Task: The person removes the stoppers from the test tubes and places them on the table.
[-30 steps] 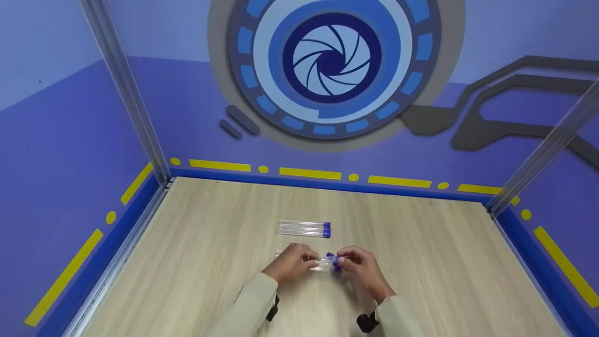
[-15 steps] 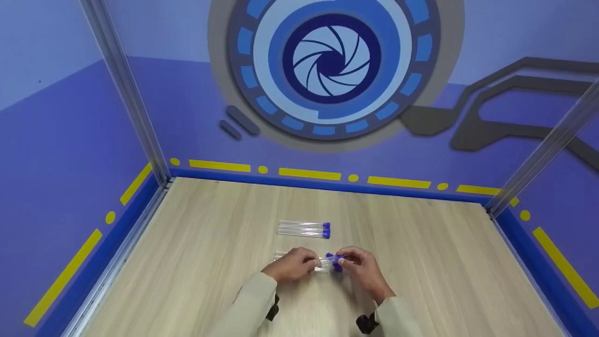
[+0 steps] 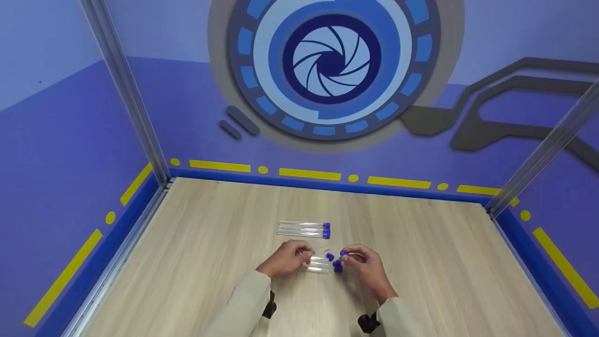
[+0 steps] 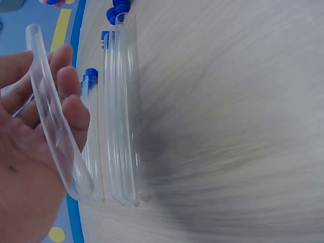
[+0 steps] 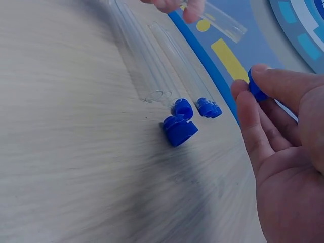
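Note:
My left hand (image 3: pixel 285 258) holds a clear test tube (image 4: pixel 53 111) between thumb and fingers, raised and tilted, its mouth bare. Across from it, my right hand (image 3: pixel 367 269) pinches a blue cap (image 5: pixel 257 87) between thumb and fingertips, apart from the tube. Uncapped test tubes (image 4: pixel 120 121) lie side by side on the table below my left hand, which partly hides them in the head view. Loose blue caps (image 5: pixel 179 132) rest close to their open ends, between the two hands.
Farther back, several test tubes (image 3: pixel 302 229) with blue caps on lie in a row on the wooden table (image 3: pixel 224 224). Blue printed panels (image 3: pixel 187 103) and metal posts (image 3: pixel 126 89) enclose the table at the back and sides.
The tube and the cap, together between the hands before, are now apart. My left hand has moved slightly left and back with the tube; my right hand has lifted the cap slightly away.

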Action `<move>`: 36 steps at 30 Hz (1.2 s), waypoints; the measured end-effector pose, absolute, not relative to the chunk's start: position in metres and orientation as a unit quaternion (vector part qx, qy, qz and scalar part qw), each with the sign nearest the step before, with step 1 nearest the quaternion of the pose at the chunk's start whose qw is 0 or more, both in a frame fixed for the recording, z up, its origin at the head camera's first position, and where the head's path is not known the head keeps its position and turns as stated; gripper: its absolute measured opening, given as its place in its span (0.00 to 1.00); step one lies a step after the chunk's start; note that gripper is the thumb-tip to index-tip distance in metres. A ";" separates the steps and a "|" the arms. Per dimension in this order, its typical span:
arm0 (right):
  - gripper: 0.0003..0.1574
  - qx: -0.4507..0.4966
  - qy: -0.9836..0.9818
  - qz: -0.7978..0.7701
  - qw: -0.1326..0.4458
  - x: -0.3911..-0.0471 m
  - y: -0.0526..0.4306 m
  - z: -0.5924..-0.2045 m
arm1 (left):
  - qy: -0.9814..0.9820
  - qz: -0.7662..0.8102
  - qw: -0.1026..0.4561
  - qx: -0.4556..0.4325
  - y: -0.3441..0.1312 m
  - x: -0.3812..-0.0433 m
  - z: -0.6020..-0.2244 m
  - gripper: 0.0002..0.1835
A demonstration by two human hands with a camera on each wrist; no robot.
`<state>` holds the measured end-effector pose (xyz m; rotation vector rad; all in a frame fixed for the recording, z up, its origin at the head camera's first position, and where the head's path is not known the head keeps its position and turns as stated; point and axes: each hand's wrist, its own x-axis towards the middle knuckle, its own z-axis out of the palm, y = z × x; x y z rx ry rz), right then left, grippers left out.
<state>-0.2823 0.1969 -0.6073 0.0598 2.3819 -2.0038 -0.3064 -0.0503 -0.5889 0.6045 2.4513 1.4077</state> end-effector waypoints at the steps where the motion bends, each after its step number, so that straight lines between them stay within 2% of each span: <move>1: 0.14 0.021 0.763 -0.646 0.016 -0.283 0.196 -0.608 | 0.848 0.474 0.114 0.207 -0.050 -0.306 -0.589 0.09; 12: 0.10 0.061 0.821 -0.567 0.002 -0.292 0.194 -0.613 | 0.915 0.357 0.006 0.185 -0.044 -0.313 -0.589 0.08; 22: 0.08 0.082 0.851 -0.518 0.007 -0.304 0.188 -0.620 | 0.938 0.307 0.003 0.160 -0.039 -0.322 -0.598 0.08; 27: 0.06 0.077 0.867 -0.493 0.005 -0.311 0.188 -0.626 | 0.938 0.307 -0.017 0.159 -0.036 -0.324 -0.605 0.08; 36: 0.05 0.067 0.865 -0.497 0.029 -0.316 0.179 -0.629 | 0.931 0.327 -0.033 0.158 -0.036 -0.327 -0.614 0.06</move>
